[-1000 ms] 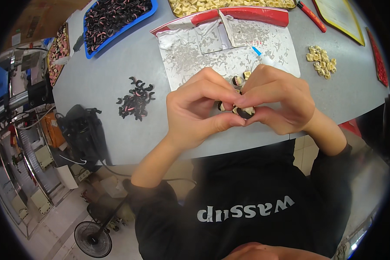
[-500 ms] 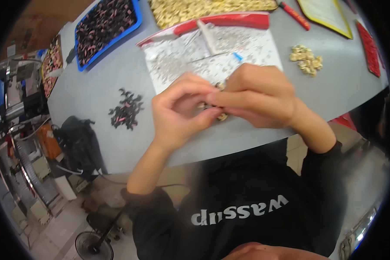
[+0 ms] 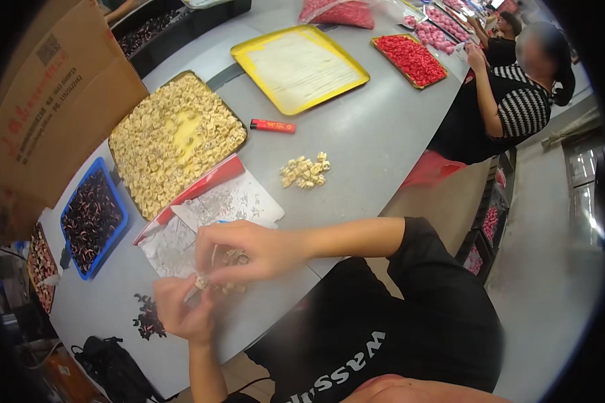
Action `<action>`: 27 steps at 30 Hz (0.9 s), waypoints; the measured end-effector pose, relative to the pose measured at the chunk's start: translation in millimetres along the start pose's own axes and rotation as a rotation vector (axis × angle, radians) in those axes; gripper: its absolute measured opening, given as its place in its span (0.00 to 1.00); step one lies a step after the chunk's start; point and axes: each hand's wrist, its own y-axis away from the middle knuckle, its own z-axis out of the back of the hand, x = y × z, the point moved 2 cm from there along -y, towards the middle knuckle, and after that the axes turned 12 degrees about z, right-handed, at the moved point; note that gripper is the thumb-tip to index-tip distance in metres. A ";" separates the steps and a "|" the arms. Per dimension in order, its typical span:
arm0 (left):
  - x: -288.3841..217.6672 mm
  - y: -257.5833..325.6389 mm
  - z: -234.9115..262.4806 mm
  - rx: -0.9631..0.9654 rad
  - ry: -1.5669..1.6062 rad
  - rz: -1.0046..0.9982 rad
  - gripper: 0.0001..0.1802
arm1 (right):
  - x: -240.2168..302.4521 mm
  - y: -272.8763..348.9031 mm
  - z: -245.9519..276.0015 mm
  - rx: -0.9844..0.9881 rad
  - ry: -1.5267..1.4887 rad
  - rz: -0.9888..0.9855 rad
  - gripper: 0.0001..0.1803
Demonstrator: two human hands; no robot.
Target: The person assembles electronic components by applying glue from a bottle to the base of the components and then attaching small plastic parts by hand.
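My left hand [image 3: 185,310] and my right hand [image 3: 249,252] meet over the near edge of the grey table. A small cream-coloured piece [image 3: 201,282] with dark marks sits between their fingertips; both hands pinch at it. More cream pieces [image 3: 235,257] show beneath and beside my right hand, partly hidden by it. Beyond the hands lies a white paper sheet [image 3: 165,250] strewn with grey crumbs. A loose heap of black and pink curved pieces [image 3: 148,317] lies just left of my left hand. Farther off to the right is a small cream pile [image 3: 306,172].
A wide tray of cream pieces [image 3: 138,158] and a blue tray [image 3: 125,216] of black pieces stand at the left, by a cardboard box [image 3: 67,87]. Beyond are a red stick-shaped object [image 3: 273,126], a yellow-rimmed tray [image 3: 302,70] and red pieces [image 3: 410,59]. A co-worker [image 3: 491,111] sits at right.
The view has swung to the right, bringing the co-worker and far table into sight. Both hands stay together; the cream piece at their fingertips now shows more plainly.
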 end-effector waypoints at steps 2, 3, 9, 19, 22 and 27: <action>-1.1 1.0 1.3 0.054 -0.019 -0.050 0.18 | 1.4 -1.2 1.3 0.011 -0.106 -0.121 0.11; -2.0 2.6 2.1 0.058 -0.020 -0.060 0.18 | 0.3 -1.5 -1.6 0.024 -0.230 -0.246 0.11; -6.7 2.2 4.5 0.050 -0.040 -0.109 0.18 | -16.5 -3.8 -7.3 0.045 -0.321 -0.206 0.10; -11.1 7.7 -6.4 0.122 0.073 -0.105 0.23 | -15.9 7.5 -1.1 0.061 -0.436 -0.448 0.15; -9.5 9.2 -1.7 0.119 0.049 -0.147 0.23 | -17.7 5.3 -1.7 0.110 -0.478 -0.478 0.13; -8.5 5.8 -1.0 0.084 0.041 -0.222 0.24 | -19.4 2.4 -4.2 0.114 -0.501 -0.467 0.11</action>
